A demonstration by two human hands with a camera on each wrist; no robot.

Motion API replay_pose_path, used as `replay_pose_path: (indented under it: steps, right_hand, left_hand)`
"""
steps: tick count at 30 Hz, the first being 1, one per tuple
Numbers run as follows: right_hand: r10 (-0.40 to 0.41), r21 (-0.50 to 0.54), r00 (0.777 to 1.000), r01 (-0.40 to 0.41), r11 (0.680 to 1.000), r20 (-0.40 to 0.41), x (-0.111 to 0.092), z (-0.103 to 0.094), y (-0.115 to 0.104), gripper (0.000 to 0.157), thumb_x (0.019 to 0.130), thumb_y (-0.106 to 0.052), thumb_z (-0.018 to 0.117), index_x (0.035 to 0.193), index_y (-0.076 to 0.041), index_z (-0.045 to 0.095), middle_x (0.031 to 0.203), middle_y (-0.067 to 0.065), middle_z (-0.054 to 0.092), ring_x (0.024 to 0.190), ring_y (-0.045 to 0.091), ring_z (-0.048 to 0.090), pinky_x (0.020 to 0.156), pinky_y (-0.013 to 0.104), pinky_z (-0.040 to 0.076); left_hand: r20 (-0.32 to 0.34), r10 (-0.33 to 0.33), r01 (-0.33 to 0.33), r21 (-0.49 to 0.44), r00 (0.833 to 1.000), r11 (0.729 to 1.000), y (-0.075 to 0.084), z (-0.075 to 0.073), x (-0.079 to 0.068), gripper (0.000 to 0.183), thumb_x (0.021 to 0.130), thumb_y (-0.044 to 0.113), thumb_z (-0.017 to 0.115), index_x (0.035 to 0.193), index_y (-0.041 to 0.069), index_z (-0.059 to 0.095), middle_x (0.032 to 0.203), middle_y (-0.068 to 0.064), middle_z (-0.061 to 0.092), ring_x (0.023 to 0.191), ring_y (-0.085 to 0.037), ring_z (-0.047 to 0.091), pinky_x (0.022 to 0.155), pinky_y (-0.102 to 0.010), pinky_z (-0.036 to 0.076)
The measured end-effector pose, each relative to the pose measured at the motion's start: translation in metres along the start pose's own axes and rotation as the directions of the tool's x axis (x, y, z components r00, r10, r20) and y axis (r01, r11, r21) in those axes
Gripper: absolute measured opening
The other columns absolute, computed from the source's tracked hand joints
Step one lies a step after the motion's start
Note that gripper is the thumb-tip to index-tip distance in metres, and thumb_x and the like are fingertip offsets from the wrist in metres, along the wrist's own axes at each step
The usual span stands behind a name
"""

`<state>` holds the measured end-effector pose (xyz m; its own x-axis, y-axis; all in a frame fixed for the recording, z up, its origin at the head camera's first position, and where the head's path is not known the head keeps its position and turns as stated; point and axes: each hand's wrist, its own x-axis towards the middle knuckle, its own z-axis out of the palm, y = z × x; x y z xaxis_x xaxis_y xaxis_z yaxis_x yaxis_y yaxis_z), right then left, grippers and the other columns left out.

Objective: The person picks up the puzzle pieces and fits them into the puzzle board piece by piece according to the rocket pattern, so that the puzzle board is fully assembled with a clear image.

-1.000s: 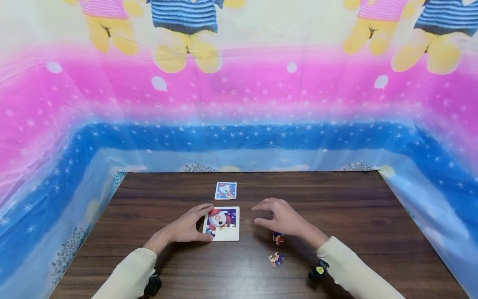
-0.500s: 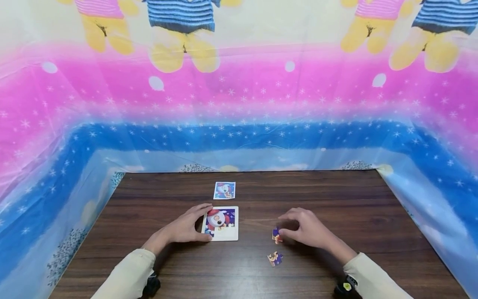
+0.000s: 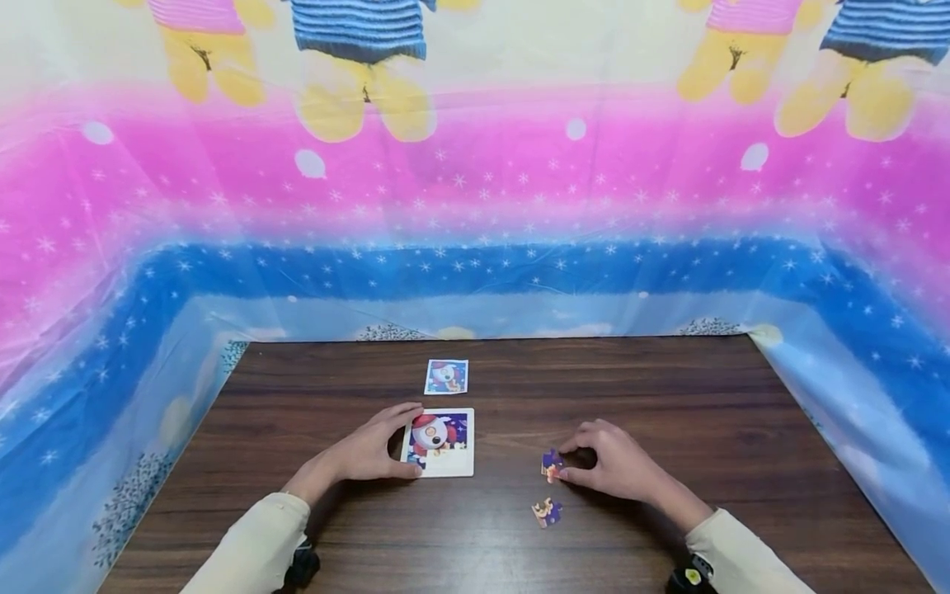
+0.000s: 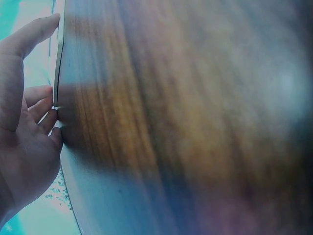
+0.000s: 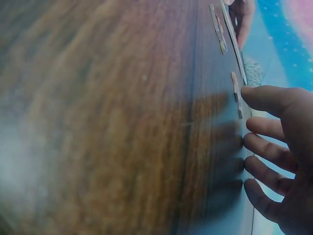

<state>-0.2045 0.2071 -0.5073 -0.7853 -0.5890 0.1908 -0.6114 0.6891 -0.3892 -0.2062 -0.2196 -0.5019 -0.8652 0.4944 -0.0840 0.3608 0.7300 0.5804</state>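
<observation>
A white-framed jigsaw board (image 3: 460, 466), partly filled with a cartoon picture, lies flat on the table. My left hand (image 3: 371, 445) grips its left side, thumb at the near corner and fingers at the far corner. The board's edge (image 4: 59, 54) shows thin between thumb and fingers in the left wrist view. To the right, a purple and orange jigsaw piece (image 3: 551, 465) lies on the table. My right hand (image 3: 619, 464) is beside it, thumb and index fingertips right at its right edge. The other right fingers are spread in the right wrist view. Another jigsaw piece (image 3: 547, 513) lies nearer.
A small printed picture card (image 3: 446, 377) lies beyond the board. The dark wooden table (image 3: 668, 388) ends at a colourful cloth backdrop (image 3: 475, 206) at the back and sides. Dark bands with cameras (image 3: 690, 573) sit at my wrists.
My right hand has moved right and toward me, from beside the board to the upper piece, uncovering it. The left hand has stayed on the board.
</observation>
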Motion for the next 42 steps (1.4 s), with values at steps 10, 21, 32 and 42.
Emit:
replay_pose_path:
  steps: [10,21,32,42]
  right_hand:
    - [-0.033,-0.063,0.998,0.037,0.997,0.055,0.0061,-0.0019,-0.0062,0.027,0.089,-0.028,0.079,0.115,-0.023,0.08,0.086,-0.011,0.053,0.076,0.007,0.04,0.065,0.025,0.036]
    - [0.035,-0.088,0.999,-0.033,0.996,0.02,0.0033,0.0011,-0.007,0.024,0.087,-0.042,0.081,0.104,-0.025,0.08,0.087,-0.015,0.058,0.074,0.005,0.044,0.063,0.024,0.038]
    - [0.044,-0.102,0.999,-0.042,0.994,0.02,0.0009,-0.0013,-0.0096,0.027,0.086,-0.037,0.082,0.11,-0.024,0.08,0.087,-0.013,0.056,0.073,0.006,0.04,0.061,0.024,0.035]
    - [0.001,-0.106,1.0,0.0,0.994,0.014,0.0028,0.0,-0.0062,0.022,0.086,-0.036,0.083,0.104,-0.023,0.082,0.079,-0.012,0.05,0.069,0.006,0.036,0.059,0.024,0.031]
  left_hand:
    - [0.001,0.0,0.0,0.007,1.0,1.0,-0.0005,-0.0011,0.0,0.103,0.082,0.056,0.08,0.16,0.007,0.034,0.165,-0.017,0.028,0.151,-0.04,0.026,0.115,-0.063,0.031]
    - [0.002,-0.012,0.012,0.005,1.0,1.0,0.0,-0.0006,-0.0002,0.103,0.082,0.056,0.08,0.16,0.008,0.034,0.166,-0.015,0.027,0.151,-0.04,0.026,0.115,-0.063,0.031]
    - [0.0,-0.009,0.009,-0.005,1.0,1.0,0.0001,-0.0006,0.0004,0.102,0.082,0.054,0.081,0.16,0.007,0.034,0.165,-0.016,0.029,0.151,-0.039,0.027,0.115,-0.062,0.031]
    - [-0.001,-0.013,0.013,-0.004,1.0,1.0,-0.0004,-0.0007,-0.0002,0.103,0.081,0.056,0.081,0.16,0.008,0.035,0.165,-0.015,0.029,0.15,-0.039,0.028,0.114,-0.062,0.032]
